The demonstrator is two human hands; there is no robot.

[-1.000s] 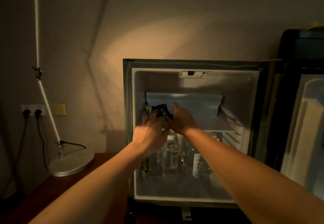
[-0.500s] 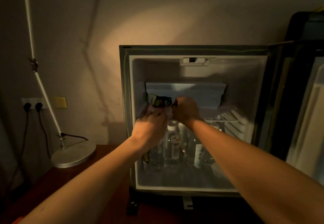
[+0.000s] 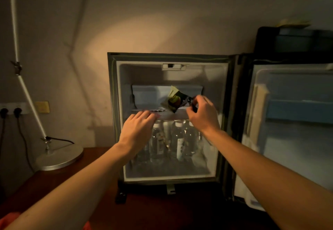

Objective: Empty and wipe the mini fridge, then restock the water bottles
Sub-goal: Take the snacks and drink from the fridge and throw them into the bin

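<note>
Dim room w/ a plain wall behind, warm lamp glow on it; dark wood surface (image 3: 100, 157) runs along the near side, and the mini fridge (image 3: 169, 56) sits on it, far-centre. Its door (image 3: 292, 121) is swung wide open to the right; a lamp base (image 3: 59, 157) sits to the left, near the wall plugs.

Inside the fridge, lower compartment: water bottles (image 3: 177, 139) standing upright, packed close together, at least 3 or 4, can't count exactly b/c it's dark. Above them a wire shelf (image 3: 158, 111) w/ a pale box-ish panel behind.

Right hand (image 3: 201, 114) is pinching a small snack packet (image 3: 173, 100) by its edge, holding it up just above the shelf, right of centre; left hand (image 3: 138, 130) has nothing in it, fingers relaxed and reaching toward the shelf's front edge, tips just about on it.

So imo emptying has barely started; bottles all there, nothing wiped.

What could go wrong: that packet is only held by a corner, so it could slip and drop down among the bottles; also the left arm sits right in front of the bottle tops, a careless pull back could knock one over and domino the rest; low light doesn't help either.
</note>
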